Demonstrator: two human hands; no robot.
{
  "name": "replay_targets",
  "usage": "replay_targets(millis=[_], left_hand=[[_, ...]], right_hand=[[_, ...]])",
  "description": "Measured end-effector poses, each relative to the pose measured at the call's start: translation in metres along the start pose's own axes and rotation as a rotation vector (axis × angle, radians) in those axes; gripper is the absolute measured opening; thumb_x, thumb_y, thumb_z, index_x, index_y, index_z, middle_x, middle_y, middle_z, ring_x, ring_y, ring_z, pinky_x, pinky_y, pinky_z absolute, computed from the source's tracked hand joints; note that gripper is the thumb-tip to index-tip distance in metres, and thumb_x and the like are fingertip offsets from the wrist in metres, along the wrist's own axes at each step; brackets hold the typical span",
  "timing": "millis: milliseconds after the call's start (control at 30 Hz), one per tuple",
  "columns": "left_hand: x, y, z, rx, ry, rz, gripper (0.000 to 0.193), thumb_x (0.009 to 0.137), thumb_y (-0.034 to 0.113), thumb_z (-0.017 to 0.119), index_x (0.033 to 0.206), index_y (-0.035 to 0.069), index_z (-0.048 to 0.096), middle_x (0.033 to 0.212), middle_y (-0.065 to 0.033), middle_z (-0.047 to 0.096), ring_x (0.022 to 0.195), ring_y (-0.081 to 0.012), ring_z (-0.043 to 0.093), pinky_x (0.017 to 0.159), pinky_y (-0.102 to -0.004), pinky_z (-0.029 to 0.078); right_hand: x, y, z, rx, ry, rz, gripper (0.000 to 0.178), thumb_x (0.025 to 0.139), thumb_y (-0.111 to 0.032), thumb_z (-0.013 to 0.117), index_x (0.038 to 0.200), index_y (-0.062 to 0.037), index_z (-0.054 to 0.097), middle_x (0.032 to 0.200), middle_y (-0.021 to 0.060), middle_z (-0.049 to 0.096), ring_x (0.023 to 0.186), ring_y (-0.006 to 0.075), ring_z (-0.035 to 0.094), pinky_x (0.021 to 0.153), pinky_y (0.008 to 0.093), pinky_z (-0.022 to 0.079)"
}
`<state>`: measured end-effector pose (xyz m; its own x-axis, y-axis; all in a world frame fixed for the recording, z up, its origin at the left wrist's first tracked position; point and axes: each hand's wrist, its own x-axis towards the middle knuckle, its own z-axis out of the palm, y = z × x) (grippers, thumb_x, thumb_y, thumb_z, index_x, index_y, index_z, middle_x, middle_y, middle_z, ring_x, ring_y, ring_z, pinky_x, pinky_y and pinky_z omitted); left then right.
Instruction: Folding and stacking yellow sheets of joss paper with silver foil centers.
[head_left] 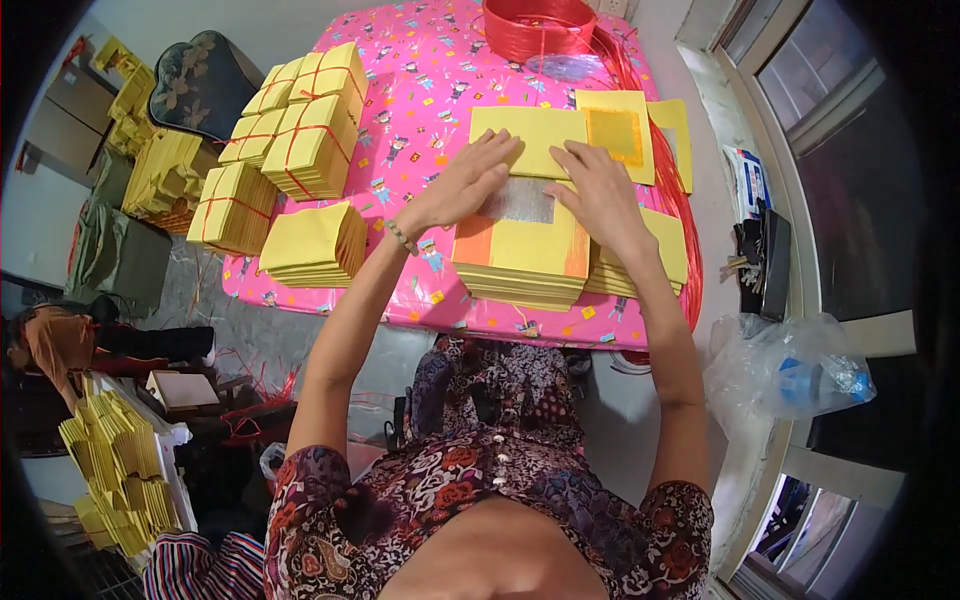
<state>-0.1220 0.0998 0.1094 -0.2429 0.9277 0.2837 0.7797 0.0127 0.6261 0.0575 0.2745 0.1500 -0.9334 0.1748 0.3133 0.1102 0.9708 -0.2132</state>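
A stack of yellow paper (pixel 520 284) lies near the front edge of the table. Its top sheet carries a silver rectangle and orange bands, and its far part is covered by a plain yellow flap or sheet (pixel 530 125). My left hand (pixel 470 180) rests flat on the plain paper's left side, fingers stretched out. On the right side my right hand (pixel 605 200) lies with fingers spread, its thumb over the silver patch (pixel 520 203). Beside it are more yellow sheets (pixel 655 245), and farther back a sheet with an orange-framed square (pixel 613 135).
Yellow paper bundles (pixel 310 145) tied with red string and a loose stack (pixel 315 245) stand left on the pink-covered table (pixel 410 120). A red string coil (pixel 535 30) sits behind, strands trailing down the right. Another person (pixel 60 350) is at lower left, near yellow piles (pixel 115 470).
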Motion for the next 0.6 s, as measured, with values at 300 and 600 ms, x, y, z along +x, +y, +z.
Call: replay_targets(millis=[300, 600], left_hand=[[0.008, 0.017, -0.003, -0.141, 0.553, -0.322, 0.055, 0.098, 0.035, 0.056, 0.141, 0.003, 0.046, 0.122, -0.0234, 0.060, 0.110, -0.0304, 0.062, 0.093, -0.0408, 0.050], [0.022, 0.027, 0.008, -0.651, 0.630, -0.318, 0.060, 0.091, 0.012, 0.066, 0.143, -0.001, 0.038, 0.095, -0.0148, 0.068, 0.080, -0.0166, 0.068, 0.063, -0.0277, 0.054]], right_hand=[[0.012, 0.032, 0.021, -0.066, 0.360, -0.266, 0.027, 0.086, -0.026, 0.071, 0.106, -0.0080, 0.070, 0.102, 0.0092, 0.072, 0.085, 0.0239, 0.070, 0.070, 0.0365, 0.056], [-0.004, 0.026, 0.020, -0.023, 0.416, -0.186, 0.029, 0.090, -0.026, 0.069, 0.112, -0.0086, 0.070, 0.110, 0.0121, 0.071, 0.099, 0.0262, 0.068, 0.084, 0.0377, 0.053]])
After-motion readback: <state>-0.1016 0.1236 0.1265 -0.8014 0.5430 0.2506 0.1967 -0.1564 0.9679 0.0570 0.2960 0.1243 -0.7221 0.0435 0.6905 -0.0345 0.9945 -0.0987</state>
